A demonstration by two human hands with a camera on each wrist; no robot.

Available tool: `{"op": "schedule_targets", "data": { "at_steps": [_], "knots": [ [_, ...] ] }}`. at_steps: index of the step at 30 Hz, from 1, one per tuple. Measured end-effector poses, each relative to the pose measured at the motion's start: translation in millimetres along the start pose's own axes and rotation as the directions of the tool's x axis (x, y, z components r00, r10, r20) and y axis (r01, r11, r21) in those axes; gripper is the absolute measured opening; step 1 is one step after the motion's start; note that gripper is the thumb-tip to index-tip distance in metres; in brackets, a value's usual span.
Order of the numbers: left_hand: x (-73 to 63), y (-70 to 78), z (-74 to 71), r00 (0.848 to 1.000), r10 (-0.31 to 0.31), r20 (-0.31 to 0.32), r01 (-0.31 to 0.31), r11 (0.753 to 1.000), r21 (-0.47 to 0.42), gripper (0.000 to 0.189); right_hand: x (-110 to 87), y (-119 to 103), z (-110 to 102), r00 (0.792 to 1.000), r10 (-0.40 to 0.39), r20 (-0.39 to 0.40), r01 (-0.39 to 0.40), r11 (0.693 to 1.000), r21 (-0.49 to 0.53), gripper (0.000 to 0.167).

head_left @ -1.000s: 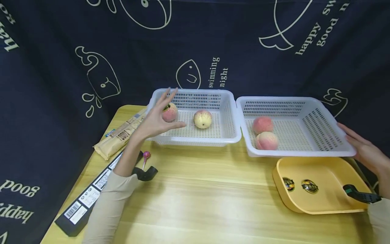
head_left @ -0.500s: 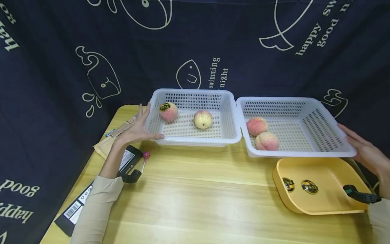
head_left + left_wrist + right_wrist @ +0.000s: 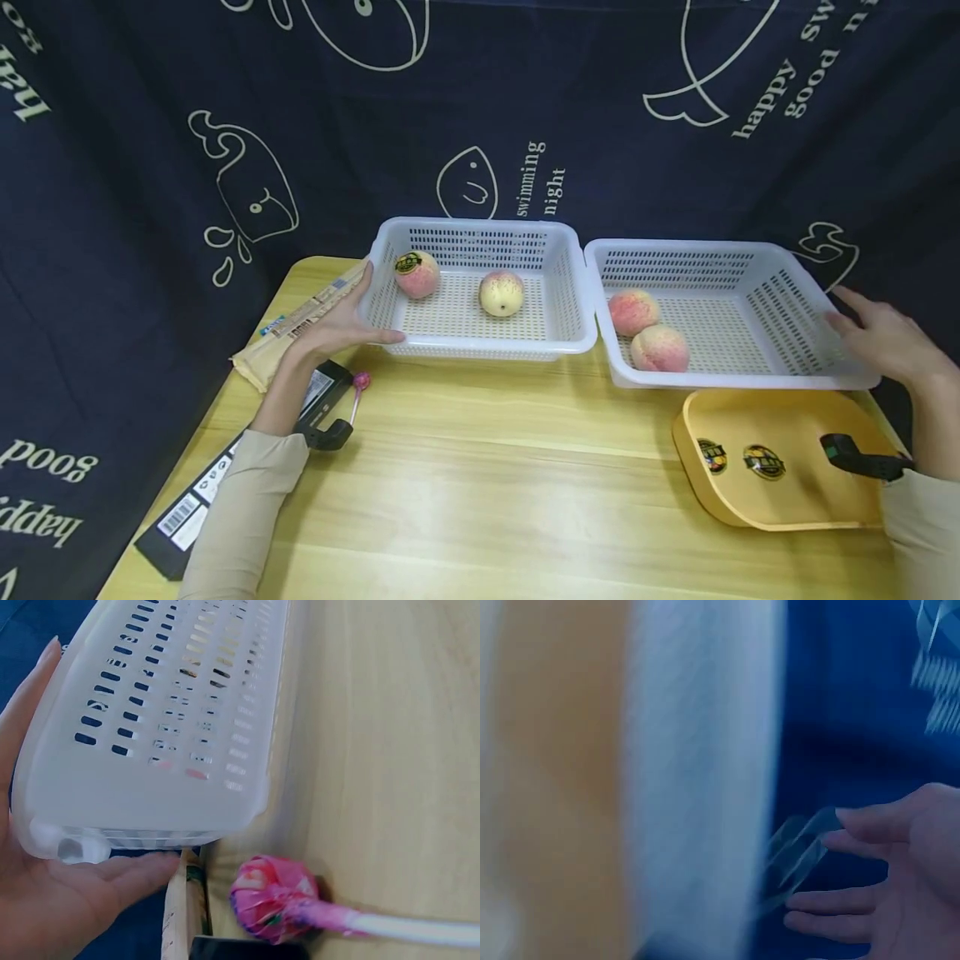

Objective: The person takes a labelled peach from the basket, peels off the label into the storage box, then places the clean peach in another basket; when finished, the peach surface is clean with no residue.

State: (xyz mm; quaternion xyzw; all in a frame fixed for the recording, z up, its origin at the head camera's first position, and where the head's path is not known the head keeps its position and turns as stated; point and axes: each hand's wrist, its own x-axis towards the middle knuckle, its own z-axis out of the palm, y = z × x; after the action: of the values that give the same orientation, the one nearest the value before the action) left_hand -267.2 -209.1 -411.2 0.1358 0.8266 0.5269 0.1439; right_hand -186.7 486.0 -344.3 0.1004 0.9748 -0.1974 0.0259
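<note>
Left hand [image 3: 339, 327] spread against left basket [image 3: 480, 345]; right hand [image 3: 888, 337], loose, apparently just beside right basket [image 3: 742, 381].

Beige sleeves [image 3: 243, 517], black curved wrist mounts [image 3: 870, 463], apparently a green mark [image 3: 830, 451]

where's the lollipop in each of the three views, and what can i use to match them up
Head: lollipop left of centre, below mid-height, on the table beside the black box, nearer the camera than the left basket.
Left wrist: bottom, right of centre; its white stick runs to the right edge.
Right wrist: not in it.
Shared landmark: the dark blue cloth, in all three.
</note>
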Motion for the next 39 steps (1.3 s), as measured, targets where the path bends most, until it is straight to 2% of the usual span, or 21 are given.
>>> {"op": "schedule_targets", "data": {
  "at_steps": [2, 4, 5, 6, 8, 10, 12, 13, 14, 16, 21, 23, 26, 30, 33, 35, 39],
  "knots": [
    [-0.1, -0.8, 0.3, 1.0, -0.009, -0.011, 0.009, 1.0, -0.02, 0.133, -2.6, -48, -5, 0.994, -0.089, -0.068, 0.09, 0.996, 0.006, 0.073],
    [-0.2, -0.9, 0.7, 1.0, -0.014, -0.021, 0.013, 0.999, -0.038, 0.133, -5.0, -96, -5, 0.963, -0.225, -0.145, 0.24, 0.966, 0.095, 0.077],
    [-0.4, -0.8, 0.9, 1.0, -0.017, -0.024, 0.015, 0.999, -0.048, 0.133, -5.6, -119, -2, 0.939, -0.294, -0.18, 0.321, 0.935, 0.149, 0.081],
    [-0.8, -0.9, 1.0, 0.999, -0.02, -0.025, 0.019, 0.998, -0.057, 0.133, -5.4, -142, 4, 0.907, -0.361, -0.215, 0.404, 0.889, 0.214, 0.087],
    [-1.6, -1.1, 1.2, 0.999, -0.024, -0.025, 0.022, 0.998, -0.064, 0.134, -3.6, -184, 21, 0.837, -0.471, -0.278, 0.543, 0.777, 0.318, 0.098],
    [-1.9, -1.4, 1.5, 0.999, -0.027, -0.023, 0.025, 0.997, -0.07, 0.134, 0.2, -222, 44, 0.778, -0.55, -0.304, 0.629, 0.68, 0.378, 0.106],
    [-1.5, -1.9, 1.8, 0.999, -0.028, -0.022, 0.026, 0.997, -0.071, 0.133, 6.7, -254, 71, 0.739, -0.611, -0.286, 0.671, 0.623, 0.403, 0.11],
    [-1.2, -2.1, 1.8, 0.999, -0.027, -0.024, 0.025, 0.997, -0.073, 0.133, 10.5, -267, 85, 0.733, -0.629, -0.26, 0.674, 0.616, 0.408, 0.11],
    [-0.9, -2.3, 1.9, 0.999, -0.026, -0.023, 0.024, 0.996, -0.081, 0.133, 14.9, -279, 99, 0.729, -0.645, -0.229, 0.672, 0.613, 0.415, 0.109],
    [-0.3, -2.7, 2.2, 0.999, -0.024, -0.022, 0.021, 0.995, -0.096, 0.133, 23.5, -297, 124, 0.736, -0.657, -0.164, 0.653, 0.626, 0.426, 0.105],
    [0.3, -3.4, 3.5, 1.0, -0.014, -0.015, 0.012, 0.99, -0.141, 0.134, 41.0, -320, 169, 0.804, -0.595, -0.008, 0.532, 0.713, 0.457, 0.094],
    [-0.5, -3.7, 3.4, 1.0, -0.017, -0.017, 0.014, 0.989, -0.144, 0.134, 45.8, -325, 178, 0.82, -0.57, 0.049, 0.494, 0.749, 0.442, 0.091],
    [-0.6, -4.0, 3.8, 0.999, -0.026, -0.023, 0.023, 0.991, -0.131, 0.134, 50.8, -330, 185, 0.821, -0.562, 0.101, 0.476, 0.771, 0.423, 0.085],
    [0.2, -4.2, 4.6, 0.999, -0.025, -0.022, 0.022, 0.993, -0.116, 0.134, 56.3, -336, 189, 0.797, -0.592, 0.122, 0.507, 0.765, 0.397, 0.073],
    [-0.9, -4.3, 2.7, 1.0, -0.018, -0.014, 0.016, 0.993, -0.117, 0.134, 60.1, -342, 194, 0.786, -0.598, 0.157, 0.524, 0.779, 0.344, 0.063],
    [-1.9, -4.6, 1.3, 1.0, -0.019, -0.013, 0.018, 0.993, -0.114, 0.134, 61.9, -345, 198, 0.791, -0.585, 0.181, 0.523, 0.799, 0.298, 0.055],
    [-0.7, -5.9, 1.6, 1.0, -0.023, -0.011, 0.021, 0.994, -0.111, 0.134, 62.9, -344, 200, 0.831, -0.527, 0.18, 0.483, 0.843, 0.235, 0.041]
  ]
}}
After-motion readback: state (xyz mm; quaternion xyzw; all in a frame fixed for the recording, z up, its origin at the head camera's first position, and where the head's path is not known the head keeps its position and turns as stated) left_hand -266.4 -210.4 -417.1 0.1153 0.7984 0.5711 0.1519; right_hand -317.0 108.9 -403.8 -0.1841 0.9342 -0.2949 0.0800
